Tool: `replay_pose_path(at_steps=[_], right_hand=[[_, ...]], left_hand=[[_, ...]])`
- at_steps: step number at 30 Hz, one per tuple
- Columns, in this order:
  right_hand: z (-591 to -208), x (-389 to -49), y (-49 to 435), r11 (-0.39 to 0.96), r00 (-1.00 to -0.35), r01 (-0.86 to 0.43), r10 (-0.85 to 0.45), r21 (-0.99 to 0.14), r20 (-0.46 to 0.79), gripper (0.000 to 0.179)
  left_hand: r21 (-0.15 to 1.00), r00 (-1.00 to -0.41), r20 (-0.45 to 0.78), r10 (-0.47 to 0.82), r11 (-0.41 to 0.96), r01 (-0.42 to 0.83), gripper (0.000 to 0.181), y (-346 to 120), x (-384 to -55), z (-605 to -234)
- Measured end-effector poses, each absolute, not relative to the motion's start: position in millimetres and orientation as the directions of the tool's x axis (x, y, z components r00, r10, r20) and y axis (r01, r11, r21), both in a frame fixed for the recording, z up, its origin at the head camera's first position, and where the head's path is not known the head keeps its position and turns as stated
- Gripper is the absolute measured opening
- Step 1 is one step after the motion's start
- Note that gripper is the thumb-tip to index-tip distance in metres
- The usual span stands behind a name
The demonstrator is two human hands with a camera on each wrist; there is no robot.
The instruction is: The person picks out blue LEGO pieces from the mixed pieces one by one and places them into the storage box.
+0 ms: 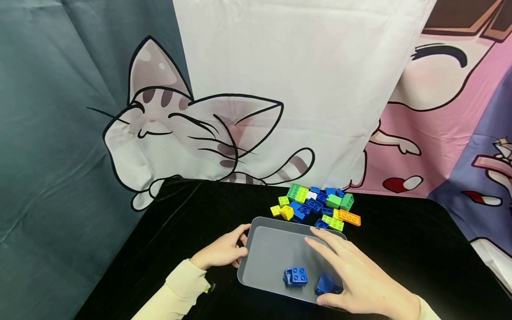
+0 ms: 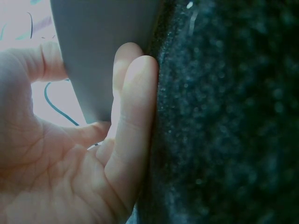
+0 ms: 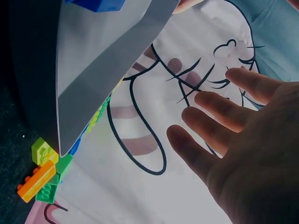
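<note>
A shallow grey tray (image 1: 268, 249) lies on the black cloth, its near side toward me. At its left end my left hand (image 1: 222, 251) grips the rim; in the left wrist view the tray's wall (image 2: 100, 51) sits between thumb and fingers. Over the tray's right side hovers my right hand (image 1: 360, 278), fingers spread and holding nothing, as the right wrist view also shows. Inside the tray are a blue studded brick (image 1: 297, 276) and, further right, a blue slanted piece (image 1: 326, 283), partly covered by the right hand.
Just behind the tray lies a loose pile of toy bricks (image 1: 314, 206) in blue, green, yellow, orange and white. Black cloth (image 1: 192, 222) covers the table. A printed cat curtain (image 1: 256, 133) hangs along the back edge.
</note>
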State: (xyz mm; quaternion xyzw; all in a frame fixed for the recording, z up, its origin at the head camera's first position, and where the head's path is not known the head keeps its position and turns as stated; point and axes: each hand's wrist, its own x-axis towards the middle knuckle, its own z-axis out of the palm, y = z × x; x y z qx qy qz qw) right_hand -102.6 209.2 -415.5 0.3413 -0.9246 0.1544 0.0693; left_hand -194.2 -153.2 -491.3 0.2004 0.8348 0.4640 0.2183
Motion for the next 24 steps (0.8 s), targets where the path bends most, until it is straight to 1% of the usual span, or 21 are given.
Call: replay_pose_path(at_steps=[5, 12, 24], right_hand=[[-417.1, -109.3, 210.3, 0.720, -0.749, -0.660, -0.611, -0.215, 0.257, 0.113], [-417.7, -121.5, 211.9, 0.715, -0.735, -0.672, -0.616, -0.193, 0.283, 0.101], [-418.5, -152.2, 213.3, 0.762, -0.806, -0.592, -0.553, -0.263, 0.211, 0.099]], left_hand=[[0.860, -0.824, -0.181, 0.537, 0.493, 0.132, 0.076, -152.6, -194.7, -491.4], [0.859, -0.822, -0.177, 0.542, 0.493, 0.140, 0.076, -152.5, -194.8, -492.1], [0.852, -0.824, -0.180, 0.537, 0.504, 0.142, 0.076, -153.4, -194.4, -493.9]])
